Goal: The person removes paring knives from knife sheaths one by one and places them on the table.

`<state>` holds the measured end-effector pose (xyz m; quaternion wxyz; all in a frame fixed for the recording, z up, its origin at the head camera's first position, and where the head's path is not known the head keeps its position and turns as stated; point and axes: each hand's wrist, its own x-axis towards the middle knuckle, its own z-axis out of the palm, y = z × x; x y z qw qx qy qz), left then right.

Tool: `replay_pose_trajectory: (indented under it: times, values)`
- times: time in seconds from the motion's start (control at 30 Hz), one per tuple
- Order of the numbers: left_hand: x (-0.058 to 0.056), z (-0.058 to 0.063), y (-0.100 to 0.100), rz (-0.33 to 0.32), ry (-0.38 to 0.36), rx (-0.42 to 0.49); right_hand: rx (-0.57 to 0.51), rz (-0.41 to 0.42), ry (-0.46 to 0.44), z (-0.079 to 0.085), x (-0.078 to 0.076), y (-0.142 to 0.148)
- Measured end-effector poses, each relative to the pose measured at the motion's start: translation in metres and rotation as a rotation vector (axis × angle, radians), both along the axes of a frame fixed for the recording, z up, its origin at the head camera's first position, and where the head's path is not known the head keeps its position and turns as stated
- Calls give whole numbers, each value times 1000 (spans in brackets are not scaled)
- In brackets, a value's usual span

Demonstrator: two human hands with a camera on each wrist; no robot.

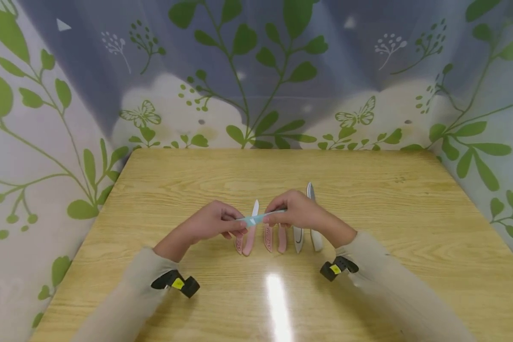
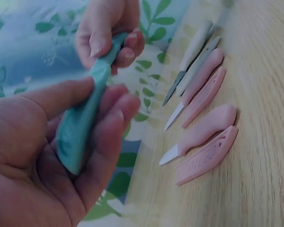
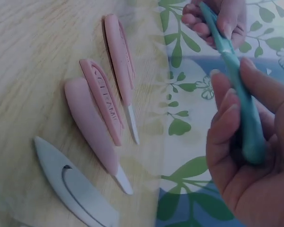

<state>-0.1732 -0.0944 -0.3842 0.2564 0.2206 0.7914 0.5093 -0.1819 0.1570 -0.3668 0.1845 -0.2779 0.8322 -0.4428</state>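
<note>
Both hands hold a teal knife with a matching sheath (image 1: pixel 253 220) above the table, its length running from hand to hand. My left hand (image 1: pixel 215 221) pinches the sheath end (image 2: pixel 78 137) between thumb and fingers. The rounded handle (image 3: pixel 251 132) is gripped by my right hand (image 1: pixel 295 209). Where the two teal parts meet, between the hands, no bare blade shows clearly. Below lie two pink-handled knives (image 2: pixel 206 127) (image 2: pixel 203 75) with blades bare, each beside a pink sheath (image 2: pixel 208 158) (image 2: pixel 206 97).
To the right of the pink knives lie a white sheath (image 1: pixel 298 240) and a white-handled knife (image 1: pixel 316 241), its grey blade pointing to the back. The wooden table (image 1: pixel 188 175) meets a leaf-patterned curtain (image 1: pixel 265 104) behind and at the sides.
</note>
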Motion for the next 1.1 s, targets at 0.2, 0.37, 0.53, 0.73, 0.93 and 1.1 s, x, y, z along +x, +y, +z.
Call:
replay_pose_trajectory:
  times: [0.2, 0.37, 0.53, 0.73, 0.93, 1.1]
  values:
    - [3, 6, 6, -84, 224, -158, 110, 128, 131, 6, 4, -6]
    - [7, 10, 13, -190, 258, -241, 220, 202, 125, 11, 9, -12]
    - [14, 10, 20, -272, 196, -285, 294, 287, 53, 12, 15, -17]
    - [16, 8, 20, -353, 192, -322, 300, 343, 8, 10, 19, -21]
    - [11, 7, 16, -426, 157, -268, 306, 355, -10, 11, 20, -23]
    - [8, 6, 12, -452, 120, -230, 291, 395, -42, 11, 16, -20]
